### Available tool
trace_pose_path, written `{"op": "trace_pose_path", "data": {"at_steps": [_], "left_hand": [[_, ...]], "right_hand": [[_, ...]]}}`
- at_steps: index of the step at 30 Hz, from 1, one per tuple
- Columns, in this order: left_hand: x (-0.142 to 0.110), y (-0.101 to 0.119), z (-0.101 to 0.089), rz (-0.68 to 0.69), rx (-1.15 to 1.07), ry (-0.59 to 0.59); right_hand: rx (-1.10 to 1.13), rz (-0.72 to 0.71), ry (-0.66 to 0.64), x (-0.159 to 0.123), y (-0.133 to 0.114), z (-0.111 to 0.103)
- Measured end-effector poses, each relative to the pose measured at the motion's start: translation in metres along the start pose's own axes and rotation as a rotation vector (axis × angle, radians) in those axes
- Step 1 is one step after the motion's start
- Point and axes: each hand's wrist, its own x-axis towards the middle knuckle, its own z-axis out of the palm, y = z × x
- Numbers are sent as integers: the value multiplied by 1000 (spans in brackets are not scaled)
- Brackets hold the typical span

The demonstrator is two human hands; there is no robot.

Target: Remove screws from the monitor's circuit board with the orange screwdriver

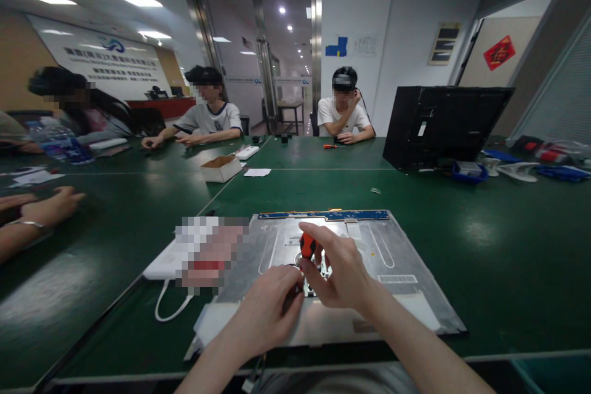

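Note:
A flat metal-backed display panel (364, 320) lies before me on the green table, a blue circuit board strip (323, 215) along its far edge. My right hand (339, 268) is closed around the red and black handle of a screwdriver (308, 245), held upright over the middle of the panel. Close beside it, my left hand (272, 298) has its fingers curled together low over the panel, by the screwdriver's lower end. What those fingers grip, if anything, is hidden. Small metal parts (310, 286) show between the two hands; their details cannot be made out.
Left of the panel lies a white device (168, 258) with a white cable (159, 308). Farther back stand an open cardboard box (221, 169) and a black monitor (443, 126). Another screwdriver (333, 146) lies near a seated person (346, 111). A co-worker's hands (55, 209) reach in from the left.

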Motion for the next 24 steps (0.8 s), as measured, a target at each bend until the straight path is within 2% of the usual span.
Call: {"op": "trace_pose_path", "data": {"at_steps": [14, 24], "left_hand": [[0, 0, 2, -1, 5, 7], [0, -1, 0, -3, -1, -8]], "right_hand": [[-74, -24, 35, 0, 2, 3], [4, 15, 5, 1, -2, -2]]}}
